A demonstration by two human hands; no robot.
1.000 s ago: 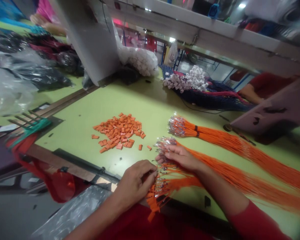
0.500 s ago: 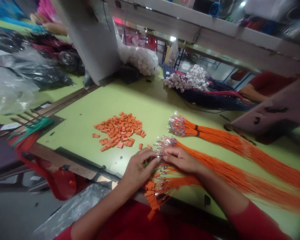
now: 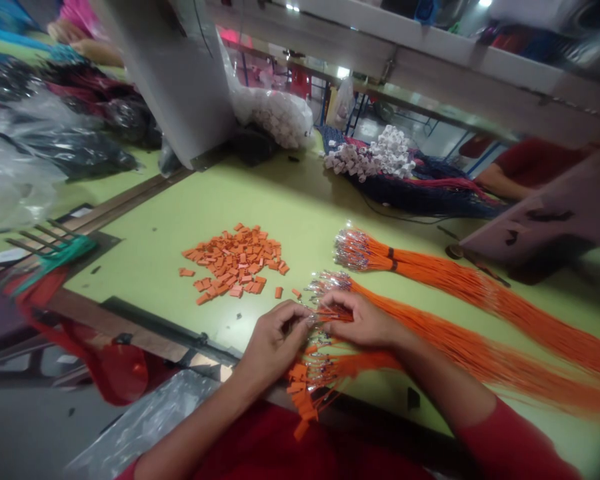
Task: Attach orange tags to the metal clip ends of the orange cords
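Note:
My right hand [image 3: 363, 321], fingers curled, pinches an orange wire [image 3: 337, 313] whose metal tip points left. Thumb and fingers of my left hand [image 3: 277, 337] are closed at that tip; what small thing they hold is hidden. Under and beyond my hands lies a loose bundle of orange wires [image 3: 430, 333] with silvery terminals [image 3: 327, 283]. Closer to my body, several orange connector housings [image 3: 303, 393] sit on wire ends by the table edge. A pile of loose orange housings [image 3: 237, 260] is spread out left of the bundle.
A second orange wire bundle [image 3: 440, 273], tied with a black band, lies farther back. Dark cables with white connectors [image 3: 380, 157] and a bag of white parts [image 3: 280, 117] stand behind. Metal prongs [image 3: 43, 237] stick out at the left edge. Other people's arms show at upper left and right.
My hands have drawn slightly apart, and more of the orange wire shows between my right fingers. The whole view has shifted a little; the piles and bundles lie as before.

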